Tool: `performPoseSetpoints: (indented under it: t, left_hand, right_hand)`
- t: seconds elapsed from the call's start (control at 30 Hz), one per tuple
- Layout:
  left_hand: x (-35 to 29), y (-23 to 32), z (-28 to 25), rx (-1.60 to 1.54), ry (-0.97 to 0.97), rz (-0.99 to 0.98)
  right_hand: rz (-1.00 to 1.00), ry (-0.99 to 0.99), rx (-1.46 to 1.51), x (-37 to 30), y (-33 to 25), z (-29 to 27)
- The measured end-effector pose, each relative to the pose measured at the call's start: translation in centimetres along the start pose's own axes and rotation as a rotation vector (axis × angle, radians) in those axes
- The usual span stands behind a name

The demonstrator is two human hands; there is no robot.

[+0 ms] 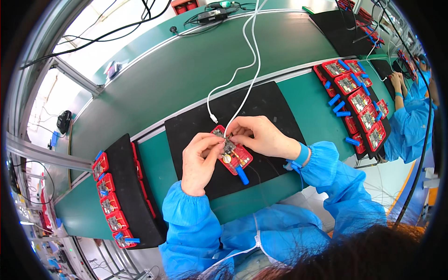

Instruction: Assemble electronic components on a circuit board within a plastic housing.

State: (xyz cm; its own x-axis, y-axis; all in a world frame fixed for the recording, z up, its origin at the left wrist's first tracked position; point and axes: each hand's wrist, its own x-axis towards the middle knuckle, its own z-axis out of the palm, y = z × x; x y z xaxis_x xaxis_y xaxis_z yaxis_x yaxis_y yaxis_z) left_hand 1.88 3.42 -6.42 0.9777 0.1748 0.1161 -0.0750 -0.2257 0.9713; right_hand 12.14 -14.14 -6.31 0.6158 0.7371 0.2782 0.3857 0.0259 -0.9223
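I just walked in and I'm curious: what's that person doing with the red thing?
The person's left hand and right hand are both working at a red board on a black mat. The right hand's fingertips are at the end of a white cable, but I can't see whether it's plugged in. Another cable's plug is loose. More boards sit in rows on both sides.

The black mat (270, 109) is matt, the green table (305, 105) smooth with a soft sheen. The blue sleeves (191, 224) are crinkled thin cloth, the frame (77, 76) satiny metal; the red board (241, 155), partly covered, seems glossy.
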Motion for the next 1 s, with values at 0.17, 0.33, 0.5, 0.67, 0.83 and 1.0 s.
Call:
performPoseSetpoints:
  t: [0.17, 0.33, 0.5, 0.67, 0.83, 1.0]
  left_hand:
    - [-0.1, 0.4, 0.2, 0.041, 0.05, -0.037]
    - [-0.2, 0.0, 0.8, 0.042, 0.154, -0.083]
    - [-0.1, 0.2, 1.2, 0.089, 0.252, -0.062]
    - [-0.3, -0.4, 1.3, 0.136, 0.277, -0.003]
    - [-0.3, -0.5, 1.3, 0.161, 0.29, 0.02]
    - [-0.4, -0.5, 1.5, 0.147, 0.319, 0.03]
  right_hand:
    - [0.084, 0.058, 0.028, -0.1, 0.1, 0.4]
    - [0.137, 0.047, 0.083, 0.0, 0.4, 1.0]
    - [0.065, 0.088, 0.068, 0.0, 1.2, 1.4]
    - [0.067, 0.095, 0.005, 0.1, 1.5, 1.5]
    - [0.071, 0.1, -0.026, 0.2, 1.3, 1.8]
    - [-0.02, 0.137, -0.06, 0.1, 1.8, 2.0]
